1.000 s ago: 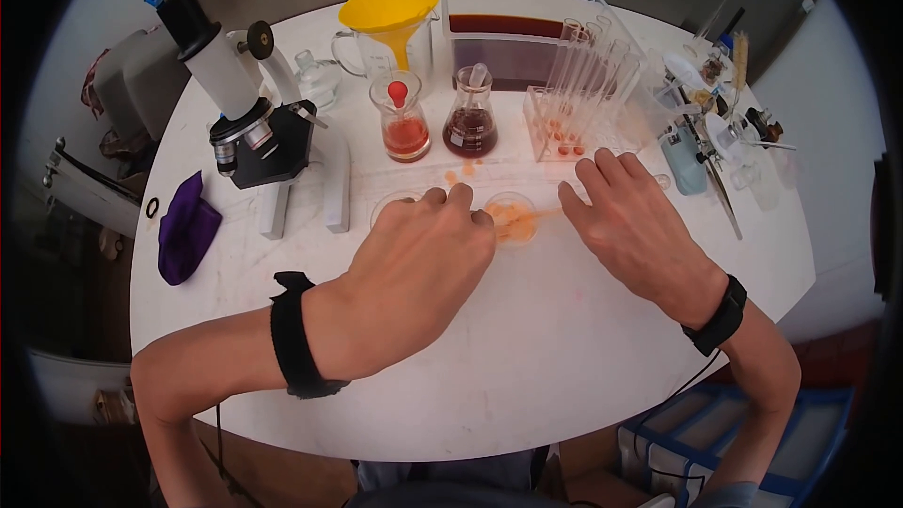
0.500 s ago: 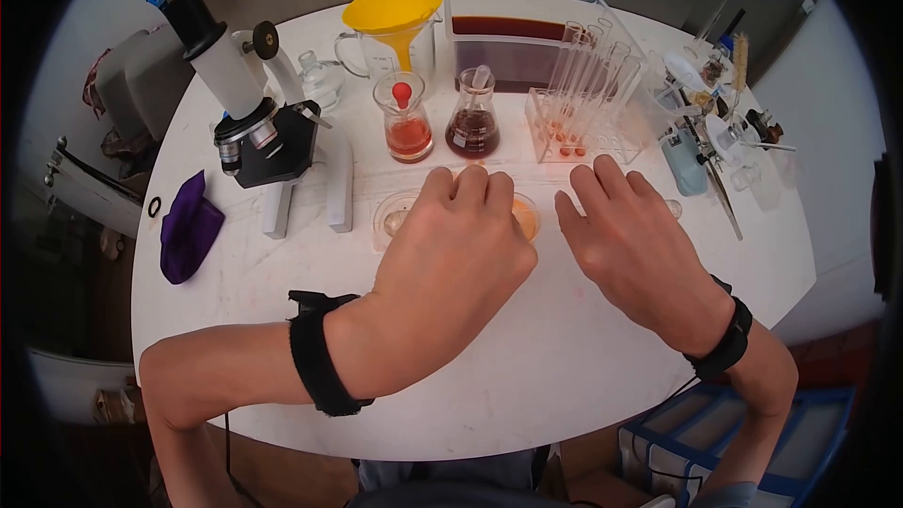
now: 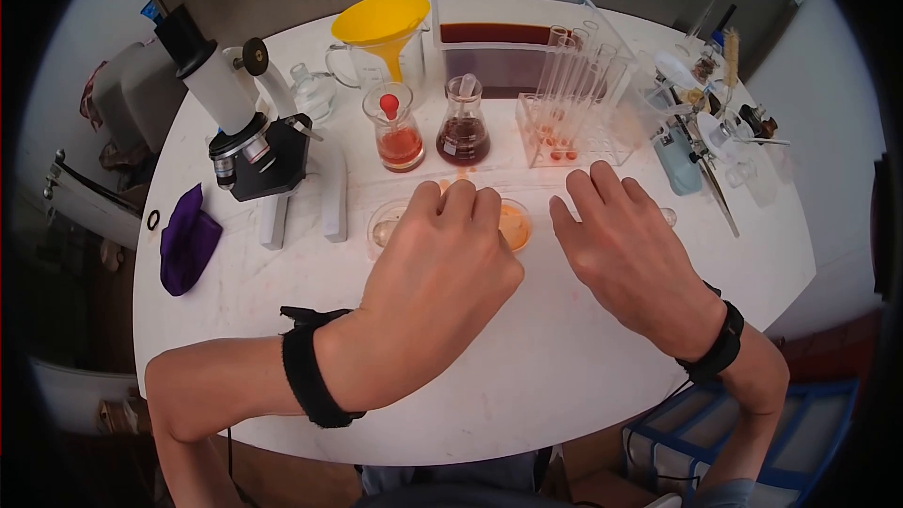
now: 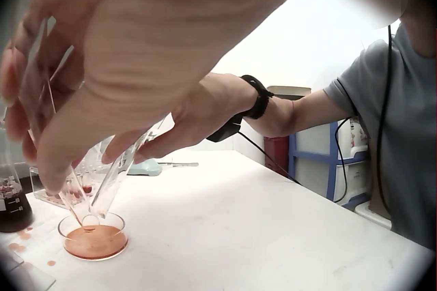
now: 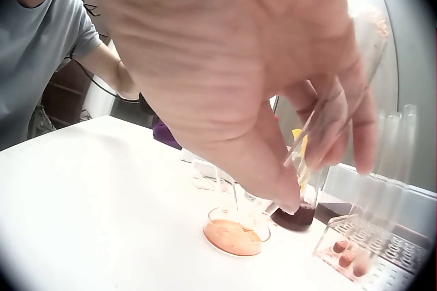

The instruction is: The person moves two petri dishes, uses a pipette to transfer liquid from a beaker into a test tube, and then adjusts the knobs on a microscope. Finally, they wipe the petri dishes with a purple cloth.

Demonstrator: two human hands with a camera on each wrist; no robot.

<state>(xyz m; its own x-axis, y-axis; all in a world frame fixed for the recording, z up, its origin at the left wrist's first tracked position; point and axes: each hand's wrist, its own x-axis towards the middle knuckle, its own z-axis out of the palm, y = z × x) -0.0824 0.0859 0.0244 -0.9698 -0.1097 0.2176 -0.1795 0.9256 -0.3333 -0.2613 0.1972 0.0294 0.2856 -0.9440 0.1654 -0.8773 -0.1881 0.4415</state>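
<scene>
My left hand (image 3: 442, 282) pinches a clear, slender piece (image 4: 42, 96), its lower end at a petri dish (image 4: 95, 242) of orange liquid; I cannot tell its exact kind. In the right wrist view, a clear test tube (image 5: 372, 42) lies tilted in my right hand (image 5: 225, 66), its rounded end up and marked with pinkish residue. From the left wrist, that tube's lower end points down over the dish. In the head view my left hand covers much of the dish (image 3: 517, 224), and both held things are hidden behind the hands. A second petri dish (image 3: 379, 230) lies to the left.
Behind the dishes stand a flask of red liquid (image 3: 400, 146), a flask of dark liquid (image 3: 463, 139) and a rack (image 3: 613, 152) of test tubes. A microscope (image 3: 273, 155) is at the left, a yellow funnel (image 3: 376, 19) and a plastic tub (image 3: 527, 58) at the back.
My left hand has moved right and turned, so it covers more of the orange dish. The test tube, visible between hand and dish before, is now hidden in the head view.
</scene>
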